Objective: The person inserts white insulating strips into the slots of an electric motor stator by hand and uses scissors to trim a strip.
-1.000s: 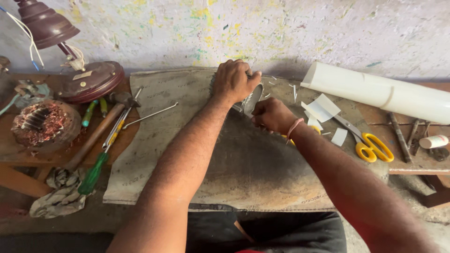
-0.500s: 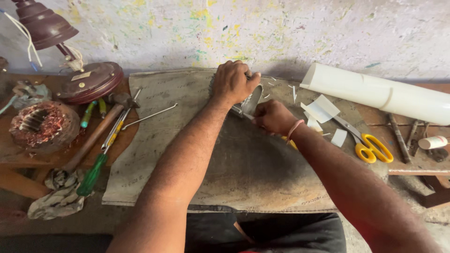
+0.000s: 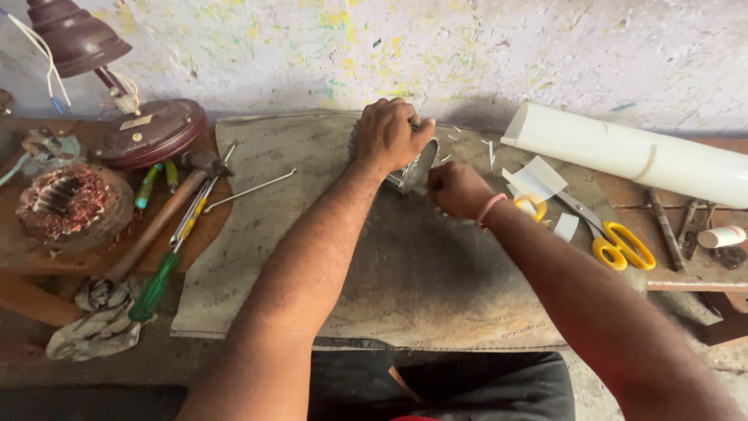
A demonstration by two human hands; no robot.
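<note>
**Both hands on a metal stator at the desk's far edge**

Both hands meet at the far edge of the desk point(image 3: 701, 274), near the wall. Largest of all is the grey-brown mat point(image 3: 421, 273) that covers the middle of the desk. At the far right corner lies a white rolled sheet point(image 3: 631, 152), angled along the wall. At the left edge sits a copper-wound motor core point(image 3: 68, 204), and behind it, at the far left corner, a dark brown fan housing point(image 3: 152, 132) with loose wires. A hammer point(image 3: 167, 214) lies slanted between them, with a green-handled screwdriver point(image 3: 167, 269) just beside it and a crumpled rag point(image 3: 97, 320) at the near left edge.

On the mat's far middle stands the metal stator point(image 3: 417, 165), mostly hidden. The left hand point(image 3: 389, 136) closes over its top, fingers curled around the rim. The right hand point(image 3: 460, 189) is clenched just beside its right face; whether it pinches anything I cannot tell. Yellow-handled scissors point(image 3: 615, 242) lie near the right edge, white paper pieces point(image 3: 534, 181) next to them.
</note>
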